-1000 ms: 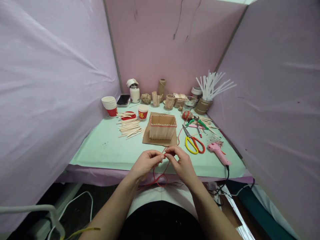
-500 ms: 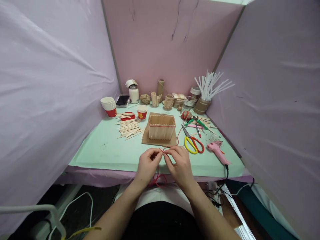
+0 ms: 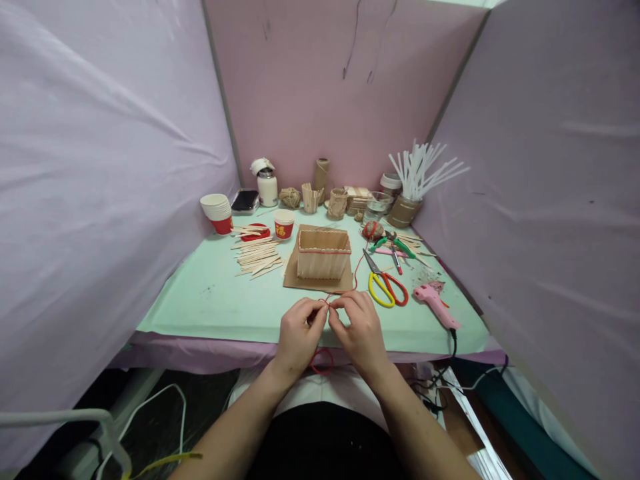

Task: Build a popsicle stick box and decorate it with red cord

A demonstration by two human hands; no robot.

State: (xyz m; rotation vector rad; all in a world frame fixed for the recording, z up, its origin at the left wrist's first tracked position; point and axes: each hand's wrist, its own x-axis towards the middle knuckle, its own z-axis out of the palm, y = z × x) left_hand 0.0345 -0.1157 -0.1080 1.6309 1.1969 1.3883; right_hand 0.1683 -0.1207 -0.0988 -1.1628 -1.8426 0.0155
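Observation:
Red cord [image 3: 323, 362] is pinched between the fingertips of my left hand [image 3: 300, 333] and my right hand [image 3: 359, 328], which meet near the table's front edge. A loop of it hangs below them, and another stretch runs up past the scissors [image 3: 384, 283] to a red-wound ball [image 3: 373, 231]. Just beyond my hands, a box of wooden sticks [image 3: 323, 265] with a red line round its upper part stands on a piece of cardboard [image 3: 320, 285]. Whether the cord is knotted between my fingers is too small to tell.
Wooden sticks [image 3: 257, 257] and paper cups [image 3: 217, 213] lie to the left. A pink glue gun [image 3: 435, 305] rests at the right, its cable over the edge. Green-handled pliers [image 3: 400, 247], jars and a holder of white sticks [image 3: 405, 212] stand farther back.
My left hand has shifted slightly, its fingertips still against my right hand's. The hanging red cord has changed shape and its loop is smaller.

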